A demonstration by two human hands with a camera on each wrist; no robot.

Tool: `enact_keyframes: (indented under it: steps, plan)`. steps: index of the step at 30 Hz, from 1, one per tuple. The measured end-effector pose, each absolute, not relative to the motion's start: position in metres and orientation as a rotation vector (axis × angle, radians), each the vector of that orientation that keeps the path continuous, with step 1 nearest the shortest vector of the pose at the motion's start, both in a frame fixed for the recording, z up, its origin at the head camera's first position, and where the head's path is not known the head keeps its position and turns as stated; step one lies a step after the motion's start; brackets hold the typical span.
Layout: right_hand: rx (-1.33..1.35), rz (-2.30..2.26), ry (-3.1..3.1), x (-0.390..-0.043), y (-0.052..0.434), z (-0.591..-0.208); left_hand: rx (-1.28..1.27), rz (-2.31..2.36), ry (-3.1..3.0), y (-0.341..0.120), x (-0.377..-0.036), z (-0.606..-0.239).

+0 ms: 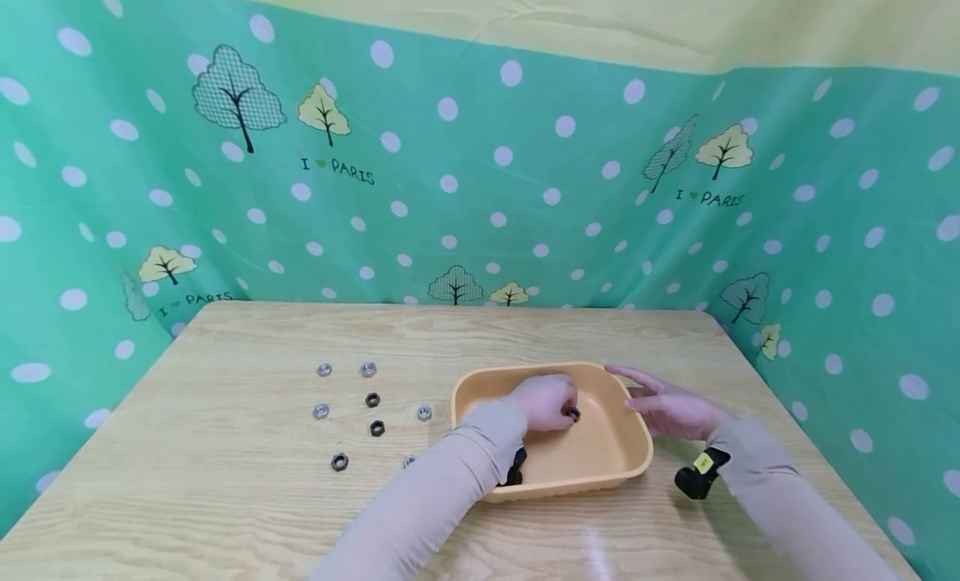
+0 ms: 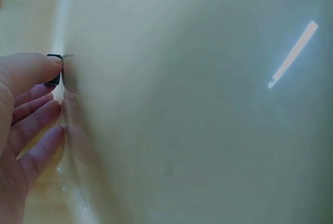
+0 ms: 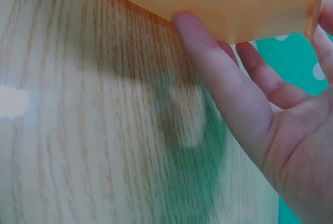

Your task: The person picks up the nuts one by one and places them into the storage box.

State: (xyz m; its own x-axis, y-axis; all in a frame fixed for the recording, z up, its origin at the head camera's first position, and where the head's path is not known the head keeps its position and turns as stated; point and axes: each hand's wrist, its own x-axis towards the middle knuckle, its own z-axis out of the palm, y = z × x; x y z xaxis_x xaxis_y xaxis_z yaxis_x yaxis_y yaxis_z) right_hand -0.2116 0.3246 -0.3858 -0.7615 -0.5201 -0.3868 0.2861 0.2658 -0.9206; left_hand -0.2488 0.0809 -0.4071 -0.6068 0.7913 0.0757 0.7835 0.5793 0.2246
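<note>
Wooden table (image 1: 225, 498), green polka-dot cloth (image 1: 525, 189) hung behind and along both sides. Loose nuts (image 1: 372, 399) are scattered on the table to the left of the orange tray (image 1: 626, 473), silver and dark mixed, all well apart from your hands. One silver nut (image 1: 408, 461) sits just beside your left sleeve. Nothing stands between your hands and the tray.

Your left hand (image 1: 547, 402) is inside the tray, fingers curled, pinching a dark nut (image 1: 573, 414) at the fingertips. In the left wrist view the thumb (image 2: 31, 70) presses that nut (image 2: 54, 67) right against the tray's inner surface (image 2: 197, 104).

Your right hand (image 1: 671, 408) is outside the tray at its right wall, fingers straight and spread, gripping nothing. In the right wrist view the thumb (image 3: 208, 62) touches the tray's outer wall (image 3: 234, 0); the other fingers run up behind the wall.

Hard to read: the nut is mostly covered by your thumb. Can't tell whether it rests on the tray floor or is held just off it. The wrist cameras are partly hidden by the sleeves and the tray rim.
</note>
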Motion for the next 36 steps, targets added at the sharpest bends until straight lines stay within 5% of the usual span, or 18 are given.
enact_keyframes:
  steps: [36]
  plan:
    - [-0.218, -1.573, 1.879, -0.213, 0.327, -0.390, 1.384, 0.286, 2.783, 0.085, -0.248, -0.409]
